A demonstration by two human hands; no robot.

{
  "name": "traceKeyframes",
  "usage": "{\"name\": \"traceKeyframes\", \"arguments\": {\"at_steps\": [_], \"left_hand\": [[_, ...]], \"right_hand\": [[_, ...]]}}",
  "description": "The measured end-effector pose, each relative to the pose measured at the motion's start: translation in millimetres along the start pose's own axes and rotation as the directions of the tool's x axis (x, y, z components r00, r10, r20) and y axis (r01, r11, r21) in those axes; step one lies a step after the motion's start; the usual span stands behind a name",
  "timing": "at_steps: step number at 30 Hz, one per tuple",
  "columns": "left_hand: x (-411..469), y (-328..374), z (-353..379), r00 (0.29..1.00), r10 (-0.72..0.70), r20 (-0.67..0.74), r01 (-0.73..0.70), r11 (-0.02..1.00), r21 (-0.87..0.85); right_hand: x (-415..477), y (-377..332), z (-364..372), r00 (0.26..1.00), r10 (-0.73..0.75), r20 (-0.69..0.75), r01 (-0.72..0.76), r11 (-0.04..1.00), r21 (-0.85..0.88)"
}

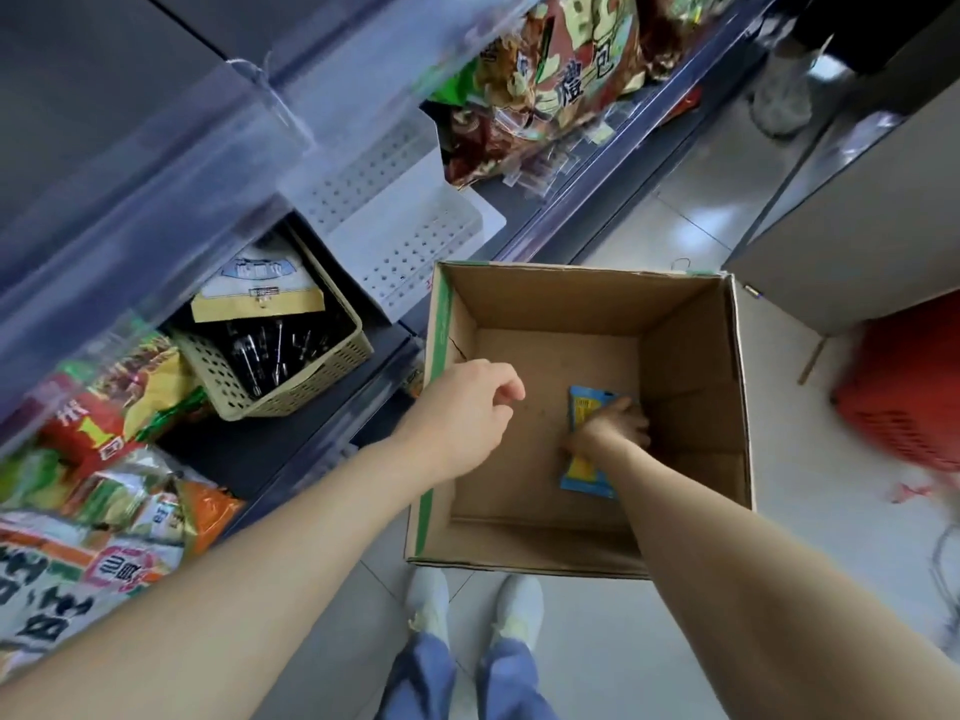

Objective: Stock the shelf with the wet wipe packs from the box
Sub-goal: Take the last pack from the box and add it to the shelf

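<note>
Head view: the left hand (467,407) hovers over the box's near-left rim, fingers loosely curled, holding nothing. The right hand (615,423) reaches down inside and pinches the pack (584,472) across its middle, thumb on one long edge. This is the pick-up step. Next comes a lift clear of the box (691,366), then a swing left to the shelf (249,449). The pack lies flat on the box floor by the right wall, its long axis pointing away from the person.

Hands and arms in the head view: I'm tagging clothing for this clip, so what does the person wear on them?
Nothing that shows. The left hand and right hand are ungloved, with no ring seen on the fingers. The left forearm and right forearm are bare to the frame's edge: no sleeve, watch or bracelet.
</note>
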State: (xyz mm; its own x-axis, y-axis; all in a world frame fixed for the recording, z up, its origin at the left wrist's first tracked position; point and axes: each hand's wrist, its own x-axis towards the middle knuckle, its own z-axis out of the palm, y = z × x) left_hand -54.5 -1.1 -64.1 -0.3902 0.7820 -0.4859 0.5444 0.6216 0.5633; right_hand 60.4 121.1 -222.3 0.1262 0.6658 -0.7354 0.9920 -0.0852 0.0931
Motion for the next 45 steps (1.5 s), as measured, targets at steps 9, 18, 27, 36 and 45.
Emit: {"name": "traceKeyframes", "arguments": {"at_steps": [9, 18, 27, 36, 45], "left_hand": [[-40, 55, -72, 0.992, 0.046, -0.118, -0.053, 0.997, -0.063], [-140, 134, -191, 0.907, 0.173, -0.384, -0.201, 0.979, -0.034], [-287, 185, -323, 0.505, 0.281, -0.816, -0.299, 0.944, 0.14], [-409, 130, -396, 0.2, 0.15, -0.968, -0.124, 0.984, 0.127], [-486, 38, -425, 0.052, -0.128, -0.99, 0.027, 0.992, -0.126]], "right_hand": [[-98, 30, -127, 0.649, -0.618, 0.445, -0.071, 0.532, 0.844], [-269, 37, -262, 0.535, -0.785, 0.313, 0.265, 0.507, 0.82], [-488, -1, -386, 0.091, -0.995, -0.041, 0.897, 0.064, 0.436], [-672, -87, -379, -0.469, -0.865, -0.176, 0.873, -0.424, -0.241], [-754, -184, -293, -0.542, -0.839, 0.044, 0.715, -0.488, -0.501]]}}
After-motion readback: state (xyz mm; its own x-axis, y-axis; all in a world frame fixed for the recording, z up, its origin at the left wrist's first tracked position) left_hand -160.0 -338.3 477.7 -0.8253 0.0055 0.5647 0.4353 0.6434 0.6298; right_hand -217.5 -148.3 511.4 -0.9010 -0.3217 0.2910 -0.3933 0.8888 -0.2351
